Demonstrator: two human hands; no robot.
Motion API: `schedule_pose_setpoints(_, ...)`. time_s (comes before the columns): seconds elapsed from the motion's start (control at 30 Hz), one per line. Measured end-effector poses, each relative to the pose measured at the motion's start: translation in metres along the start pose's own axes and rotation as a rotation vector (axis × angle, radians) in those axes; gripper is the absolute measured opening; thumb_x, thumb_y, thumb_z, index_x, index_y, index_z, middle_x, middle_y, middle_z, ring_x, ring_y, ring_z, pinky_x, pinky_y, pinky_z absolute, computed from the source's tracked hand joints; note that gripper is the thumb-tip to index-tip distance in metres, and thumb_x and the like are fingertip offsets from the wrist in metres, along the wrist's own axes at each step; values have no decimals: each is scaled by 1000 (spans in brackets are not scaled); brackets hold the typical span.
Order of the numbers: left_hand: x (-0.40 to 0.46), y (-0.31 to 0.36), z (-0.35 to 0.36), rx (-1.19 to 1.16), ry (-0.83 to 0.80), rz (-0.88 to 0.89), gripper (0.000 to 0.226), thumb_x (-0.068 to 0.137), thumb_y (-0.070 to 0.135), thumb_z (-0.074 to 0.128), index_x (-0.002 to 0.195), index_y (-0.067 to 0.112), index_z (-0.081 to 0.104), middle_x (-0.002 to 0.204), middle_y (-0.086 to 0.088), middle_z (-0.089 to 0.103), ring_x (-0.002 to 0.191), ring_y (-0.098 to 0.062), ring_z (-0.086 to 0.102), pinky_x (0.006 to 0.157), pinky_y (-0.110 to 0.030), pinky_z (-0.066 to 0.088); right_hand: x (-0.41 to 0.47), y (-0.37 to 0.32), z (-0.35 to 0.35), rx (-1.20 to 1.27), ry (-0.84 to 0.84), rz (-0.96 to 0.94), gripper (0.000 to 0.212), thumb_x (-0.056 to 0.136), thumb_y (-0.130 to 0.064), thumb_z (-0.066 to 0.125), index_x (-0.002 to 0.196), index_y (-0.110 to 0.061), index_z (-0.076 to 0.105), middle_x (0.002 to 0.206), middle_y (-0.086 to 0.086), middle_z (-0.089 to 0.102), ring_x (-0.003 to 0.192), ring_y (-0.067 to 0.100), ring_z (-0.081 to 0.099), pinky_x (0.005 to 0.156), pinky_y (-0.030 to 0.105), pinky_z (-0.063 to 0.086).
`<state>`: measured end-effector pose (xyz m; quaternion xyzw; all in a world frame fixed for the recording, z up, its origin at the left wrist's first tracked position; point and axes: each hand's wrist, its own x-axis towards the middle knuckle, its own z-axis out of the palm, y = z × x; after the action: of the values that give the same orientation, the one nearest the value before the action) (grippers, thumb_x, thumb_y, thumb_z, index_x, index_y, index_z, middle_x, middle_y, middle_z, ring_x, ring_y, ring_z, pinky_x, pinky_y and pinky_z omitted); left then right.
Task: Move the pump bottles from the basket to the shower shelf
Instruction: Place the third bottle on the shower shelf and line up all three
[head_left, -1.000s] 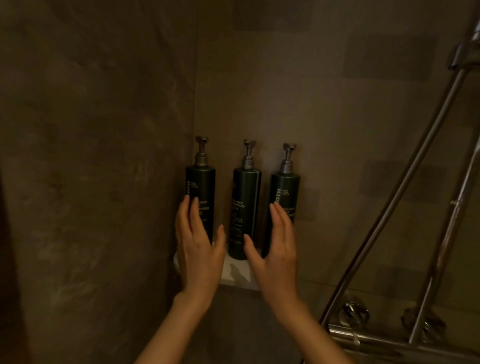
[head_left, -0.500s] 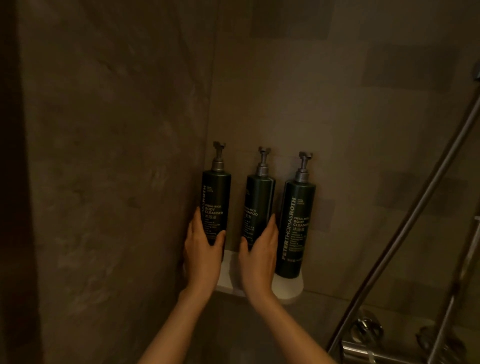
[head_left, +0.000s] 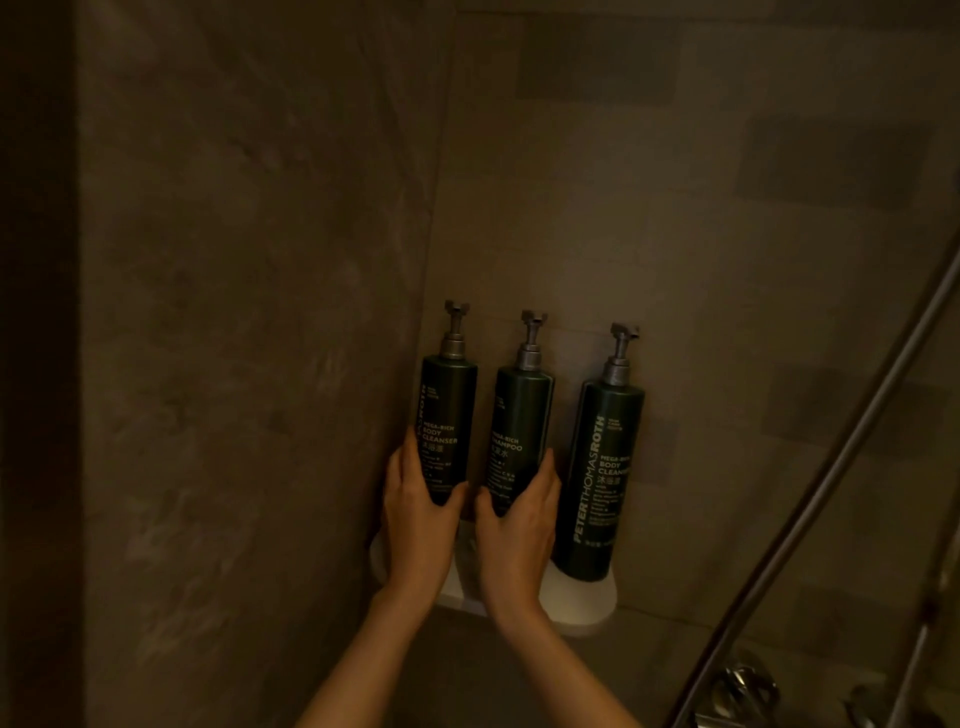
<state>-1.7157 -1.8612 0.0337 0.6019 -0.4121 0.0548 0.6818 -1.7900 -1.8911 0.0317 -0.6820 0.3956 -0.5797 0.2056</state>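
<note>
Three dark green pump bottles with grey pumps stand upright in a row on the small white corner shelf (head_left: 582, 605). My left hand (head_left: 418, 525) wraps the lower part of the left bottle (head_left: 448, 410), labelled body cleanser. My right hand (head_left: 514, 535) grips the lower part of the middle bottle (head_left: 519, 421), labelled shampoo. The right bottle (head_left: 602, 467) stands free on the shelf, a small gap away from my right hand. The bases of the two held bottles are hidden behind my hands. No basket is in view.
Dim brown tiled walls meet in a corner right behind the left bottle. A chrome shower hose or rail (head_left: 831, 499) slants across the right side. Chrome tap fittings (head_left: 743, 686) sit at the lower right.
Both hands went from flat in front of the bottles to wrapped around the left and middle bottles. My right hand shifted left off the right bottle. The view moved closer.
</note>
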Motion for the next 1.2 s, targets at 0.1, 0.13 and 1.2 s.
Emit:
schedule_pose_setpoints(0.1,1,0,1,-5,23,-6,81,75,11,73,144,18,31,138,-5,42,123,-17,45,98,-28,39,1,-1,-1,7,7,3,86,85,-23,66,150,-14,11,152,6,29,139,21,31,113,41,32)
schedule_pose_setpoints(0.13,1,-1,1,-10,21,-10,81,75,11,73,144,18,31,138,-5,42,123,-16,45,96,-27,38,1,-1,-1,10,7,0,85,86,-23,66,150,-15,11,152,6,30,139,21,31,113,43,33)
schedule_pose_setpoints(1.2,-2,-10,1,-57,-14,21,75,83,16,65,147,19,26,140,-7,44,124,-16,46,102,-32,41,-1,0,1,24,33,-28,80,88,-20,63,150,-16,13,153,6,29,139,20,30,112,39,32)
